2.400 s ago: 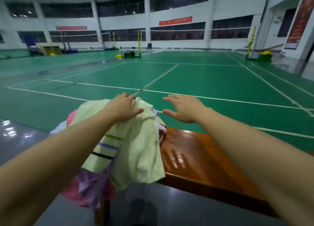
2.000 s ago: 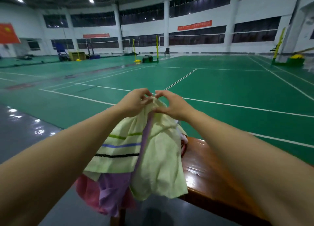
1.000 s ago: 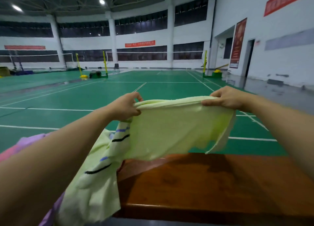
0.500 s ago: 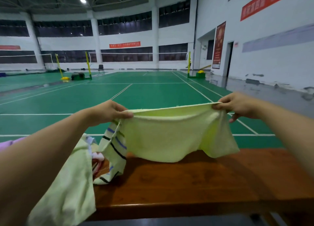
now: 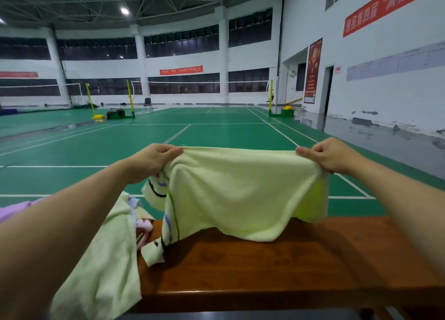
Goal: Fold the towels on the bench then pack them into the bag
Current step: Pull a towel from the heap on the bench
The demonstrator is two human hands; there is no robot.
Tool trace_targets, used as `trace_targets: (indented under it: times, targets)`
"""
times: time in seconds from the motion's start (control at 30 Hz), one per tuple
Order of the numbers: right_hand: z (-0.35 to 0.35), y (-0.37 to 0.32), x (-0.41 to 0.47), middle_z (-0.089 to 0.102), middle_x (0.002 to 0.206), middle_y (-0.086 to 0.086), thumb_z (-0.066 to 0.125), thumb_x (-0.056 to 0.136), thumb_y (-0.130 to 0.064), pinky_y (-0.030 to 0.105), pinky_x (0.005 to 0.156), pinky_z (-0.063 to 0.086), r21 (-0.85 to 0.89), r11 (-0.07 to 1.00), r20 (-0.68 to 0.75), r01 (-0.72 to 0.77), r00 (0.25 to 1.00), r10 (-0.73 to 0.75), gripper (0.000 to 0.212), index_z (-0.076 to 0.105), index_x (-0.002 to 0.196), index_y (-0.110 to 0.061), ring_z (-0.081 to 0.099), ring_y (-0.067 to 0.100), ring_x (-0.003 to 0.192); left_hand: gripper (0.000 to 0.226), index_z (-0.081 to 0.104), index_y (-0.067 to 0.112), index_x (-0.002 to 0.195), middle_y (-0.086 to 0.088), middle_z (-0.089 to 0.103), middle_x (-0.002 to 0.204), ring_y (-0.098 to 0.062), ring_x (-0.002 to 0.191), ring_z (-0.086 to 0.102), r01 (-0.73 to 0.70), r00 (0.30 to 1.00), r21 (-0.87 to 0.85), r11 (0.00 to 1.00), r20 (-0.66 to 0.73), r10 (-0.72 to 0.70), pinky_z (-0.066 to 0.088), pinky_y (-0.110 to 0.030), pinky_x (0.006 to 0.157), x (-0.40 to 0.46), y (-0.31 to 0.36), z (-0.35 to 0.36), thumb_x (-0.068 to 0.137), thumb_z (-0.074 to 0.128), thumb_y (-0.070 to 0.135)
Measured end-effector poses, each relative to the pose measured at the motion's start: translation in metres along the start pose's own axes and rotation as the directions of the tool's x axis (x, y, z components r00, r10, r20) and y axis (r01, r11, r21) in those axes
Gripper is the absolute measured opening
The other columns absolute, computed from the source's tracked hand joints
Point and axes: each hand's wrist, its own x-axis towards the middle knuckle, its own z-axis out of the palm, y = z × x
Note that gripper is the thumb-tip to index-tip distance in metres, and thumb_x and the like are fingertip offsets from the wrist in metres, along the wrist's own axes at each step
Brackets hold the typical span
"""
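You've got the pale green towel (image 5: 240, 194) stretched above the counter (image 5: 265, 266): left grip (image 5: 154, 161) & right grip (image 5: 330, 155) each pinch a top corner, fingers curled tight.

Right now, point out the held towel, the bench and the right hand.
towel (image 5: 240, 194), head view, middle of the hanging cloth
bench (image 5: 265, 266), head view, bare wooden top
right hand (image 5: 330, 155), head view, back of the hand

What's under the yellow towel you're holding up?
Under the pale yellow striped towel is the shiny brown wooden bench; its striped end touches the wood. Bench and green floor directly behind it are hidden.
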Motion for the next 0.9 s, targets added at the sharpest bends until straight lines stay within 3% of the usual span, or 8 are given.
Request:
trace_targets:
  times: [0.07,0.3,0.4,0.57,0.73,0.83,0.9]
  targets:
    - [-0.003,-0.008,-0.004,0.032,0.049,0.0,0.049,0.073,-0.083,0.03,0.053,0.03,-0.121,0.992,-0.058,0.032,0.998,-0.039,0.071,0.037,0.051,-0.017,0.034,0.018,0.047,0.05,0.074,0.018,0.107,-0.01,0.075,0.102,-0.028,0.092,0.07,-0.061,0.994,0.096,0.994,-0.09,0.07,0.055,-0.043,0.088,-0.002,0.004,0.001,0.091,0.051,0.06]
    - [-0.028,-0.018,-0.026,0.026,0.046,-0.003,0.026,0.065,-0.099,0.031,0.05,0.022,-0.256,0.963,-0.187,0.089,0.972,-0.14,0.081,0.028,0.049,-0.02,0.028,0.02,0.046,0.038,0.064,0.02,0.096,-0.008,0.06,0.092,-0.018,0.086,0.053,-0.125,0.918,0.257,0.958,-0.337,0.21,0.037,-0.031,0.067,-0.003,0.034,0.0,0.103,0.046,0.052]
    - [-0.043,-0.022,-0.043,0.029,0.048,-0.002,0.033,0.067,-0.1,0.031,0.052,0.022,-0.21,0.975,-0.208,0.066,0.972,-0.111,0.082,0.031,0.05,-0.02,0.03,0.02,0.047,0.057,0.068,-0.001,0.099,-0.021,0.063,0.089,-0.022,0.079,0.054,-0.12,0.876,0.237,0.964,-0.431,0.215,0.038,-0.034,0.07,-0.013,0.05,-0.009,0.104,0.046,0.052]
    - [-0.068,-0.025,-0.071,0.034,0.048,0.0,0.053,0.071,-0.08,0.031,0.051,0.022,-0.117,0.992,-0.266,0.041,0.961,-0.071,0.067,0.036,0.051,-0.018,0.034,0.02,0.047,0.05,0.074,0.008,0.102,-0.016,0.07,0.095,-0.036,0.088,0.065,-0.094,0.899,0.283,0.955,-0.388,0.203,0.05,-0.037,0.074,-0.039,0.072,-0.021,0.102,0.049,0.051]
    - [-0.102,-0.03,-0.086,0.051,0.051,0.003,0.049,0.046,-0.104,0.031,0.053,0.031,-0.035,0.998,-0.383,0.06,0.921,-0.069,0.094,0.051,0.053,-0.011,0.048,0.022,0.049,0.049,0.072,0.009,0.082,-0.007,0.064,0.072,-0.021,0.065,0.057,-0.124,0.821,0.35,0.928,-0.489,0.294,0.041,-0.028,0.059,-0.061,0.098,-0.035,0.099,0.055,0.052]
    - [-0.127,-0.035,-0.095,0.041,0.053,0.007,0.048,0.053,-0.102,0.034,0.055,0.027,-0.081,0.989,-0.434,0.124,0.889,-0.147,0.09,0.043,0.055,-0.012,0.039,0.023,0.052,0.057,0.071,0.006,0.078,-0.014,0.065,0.069,-0.023,0.061,0.056,-0.155,0.791,0.421,0.894,-0.489,0.368,0.044,-0.032,0.063,-0.069,0.11,-0.046,0.096,0.058,0.058]
    - [-0.142,-0.036,-0.098,0.046,0.055,0.008,0.051,0.058,-0.096,0.033,0.055,0.03,-0.101,0.981,-0.447,0.165,0.873,-0.193,0.088,0.047,0.055,-0.008,0.042,0.023,0.052,0.053,0.07,0.012,0.074,-0.008,0.062,0.066,-0.02,0.059,0.056,-0.177,0.78,0.45,0.875,-0.478,0.403,0.044,-0.03,0.06,-0.074,0.118,-0.051,0.095,0.059,0.059]
